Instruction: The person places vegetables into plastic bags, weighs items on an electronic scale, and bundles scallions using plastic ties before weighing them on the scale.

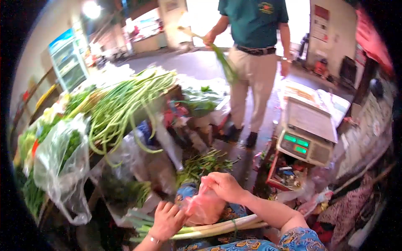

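A thin pink plastic bag (205,209) hangs between my two hands, low in the middle of the view. My right hand (226,187) pinches its gathered top. At its left edge is my left hand (168,217), fingers bent and closed against the plastic. The bag looks rounded, but its contents cannot be made out. Below it, long green and white stalks (209,231), tied with a thin band, lie across my lap. Leafy greens (205,165) are just beyond my hands.
Long green beans (125,104) are piled at the left beside a clear plastic bag (63,167). A person (253,25) stands ahead holding a green stalk (224,62). A scale (307,129) with lit green displays stands at the right above a red box (287,171).
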`<state>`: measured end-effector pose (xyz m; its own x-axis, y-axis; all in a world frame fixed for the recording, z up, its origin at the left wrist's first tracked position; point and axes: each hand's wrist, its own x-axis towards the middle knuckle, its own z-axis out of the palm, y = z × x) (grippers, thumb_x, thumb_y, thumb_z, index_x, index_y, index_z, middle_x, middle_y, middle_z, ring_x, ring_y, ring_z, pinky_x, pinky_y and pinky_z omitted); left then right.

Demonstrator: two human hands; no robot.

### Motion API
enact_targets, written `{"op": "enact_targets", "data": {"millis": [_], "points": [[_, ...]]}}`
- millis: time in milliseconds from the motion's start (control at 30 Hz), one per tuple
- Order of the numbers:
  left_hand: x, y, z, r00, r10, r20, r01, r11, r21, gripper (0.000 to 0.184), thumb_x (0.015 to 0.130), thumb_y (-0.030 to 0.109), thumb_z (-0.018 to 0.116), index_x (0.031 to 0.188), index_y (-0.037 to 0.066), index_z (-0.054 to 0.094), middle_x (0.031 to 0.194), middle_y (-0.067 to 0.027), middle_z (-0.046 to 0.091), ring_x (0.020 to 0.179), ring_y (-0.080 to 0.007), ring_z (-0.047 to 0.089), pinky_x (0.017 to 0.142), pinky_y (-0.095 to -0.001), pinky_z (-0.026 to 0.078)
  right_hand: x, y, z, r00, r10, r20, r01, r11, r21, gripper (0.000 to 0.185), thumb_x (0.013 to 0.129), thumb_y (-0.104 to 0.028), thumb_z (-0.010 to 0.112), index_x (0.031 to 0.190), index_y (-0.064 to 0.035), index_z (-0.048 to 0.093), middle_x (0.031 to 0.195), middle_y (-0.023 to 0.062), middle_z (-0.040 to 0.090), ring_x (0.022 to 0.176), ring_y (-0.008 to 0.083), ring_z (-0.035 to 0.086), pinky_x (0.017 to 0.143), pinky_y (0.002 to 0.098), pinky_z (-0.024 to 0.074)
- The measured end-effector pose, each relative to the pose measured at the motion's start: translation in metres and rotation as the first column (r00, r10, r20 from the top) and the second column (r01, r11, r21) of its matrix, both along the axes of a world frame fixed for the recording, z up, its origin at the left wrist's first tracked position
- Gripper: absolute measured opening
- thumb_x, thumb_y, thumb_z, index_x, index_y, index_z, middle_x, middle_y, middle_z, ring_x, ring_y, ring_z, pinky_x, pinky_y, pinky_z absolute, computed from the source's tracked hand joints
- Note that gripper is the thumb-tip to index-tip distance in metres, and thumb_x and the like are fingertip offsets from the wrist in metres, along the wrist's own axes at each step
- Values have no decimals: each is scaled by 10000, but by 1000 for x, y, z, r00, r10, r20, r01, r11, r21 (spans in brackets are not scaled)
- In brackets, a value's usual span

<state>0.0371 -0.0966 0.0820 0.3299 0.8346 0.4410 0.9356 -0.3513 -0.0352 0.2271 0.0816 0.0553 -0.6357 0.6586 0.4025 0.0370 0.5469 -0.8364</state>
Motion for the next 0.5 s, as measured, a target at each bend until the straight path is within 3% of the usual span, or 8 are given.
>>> {"op": "enact_targets", "data": {"millis": [67, 133, 200, 233, 267, 367, 433, 500], "points": [[-14, -34, -28, 1000, 7, -1, -7, 958, -287, 229, 777, 177, 706, 677, 89, 519, 769, -68, 544, 743, -254, 538, 697, -372, 429, 21, 35, -48, 924, -178, 339, 254, 948, -194, 197, 935, -149, 559, 801, -16, 614, 691, 70, 573, 677, 133, 571, 638, 301, 465], [-21, -59, -52, 990, 107, 93, -25, 776, -631, 417, 887, 285, 633, 1224, 46, 577, 1074, -190, 631, 923, -352, 615, 808, -481, 482, 33, 43, -87, 929, -130, 346, 201, 963, -177, 210, 949, -156, 538, 806, -20, 612, 693, 57, 581, 665, 127, 573, 627, 291, 467], [-8, -52, -24, 994, 89, 62, -28, 760, -649, 337, 926, 231, 608, 1192, 27, 582, 1040, -148, 644, 933, -273, 624, 809, -418, 495, 36, 43, -91, 933, -44, 357, 115, 977, -180, 225, 962, -163, 517, 811, -24, 609, 695, 44, 590, 654, 121, 574, 616, 281, 470], [-2, -46, -12, 905, 141, 401, 66, 885, -461, 184, 872, 179, 641, 958, 28, 580, 981, -130, 636, 881, -281, 602, 774, -396, 479, 32, 43, -74, 958, -45, 282, 125, 954, -272, 207, 969, -159, 506, 842, -31, 608, 716, 30, 596, 648, 105, 570, 611, 261, 470], [3, -44, -5, 713, 115, 691, 68, 971, -231, 166, 818, 126, 674, 724, 29, 577, 922, -112, 629, 829, -289, 580, 738, -373, 462, 28, 43, -59, 978, -54, 204, 126, 924, -361, 193, 975, -155, 495, 872, -37, 608, 737, 15, 603, 642, 89, 565, 607, 241, 470], [18, -30, 0, 206, 216, 954, 234, 936, -263, 225, 899, 174, 617, 808, -32, 623, 1058, -150, 646, 924, -250, 618, 789, -355, 493, 24, 39, -22, 998, 48, 44, -21, 872, -489, 137, 971, -143, 511, 970, -35, 596, 862, 4, 617, 674, 61, 551, 628, 215, 465], [26, -18, -10, -16, 220, 975, 278, 938, -207, 288, 919, 237, 603, 853, -43, 630, 1042, -160, 642, 880, -237, 634, 775, -354, 511, 22, 24, -3, 996, 87, -24, -89, 906, -414, 141, 969, -152, 526, 996, -35, 601, 881, 5, 618, 719, 65, 563, 663, 220, 471], [33, -4, -11, -480, 330, 813, 419, 900, -117, 127, 894, 78, 641, 971, -23, 630, 1060, -94, 643, 957, -184, 623, 836, -307, 500, 25, 5, 19, 962, 199, -185, -254, 899, -356, 201, 954, -186, 576, 1080, -31, 603, 928, 7, 622, 865, 82, 584, 789, 242, 476]]}}
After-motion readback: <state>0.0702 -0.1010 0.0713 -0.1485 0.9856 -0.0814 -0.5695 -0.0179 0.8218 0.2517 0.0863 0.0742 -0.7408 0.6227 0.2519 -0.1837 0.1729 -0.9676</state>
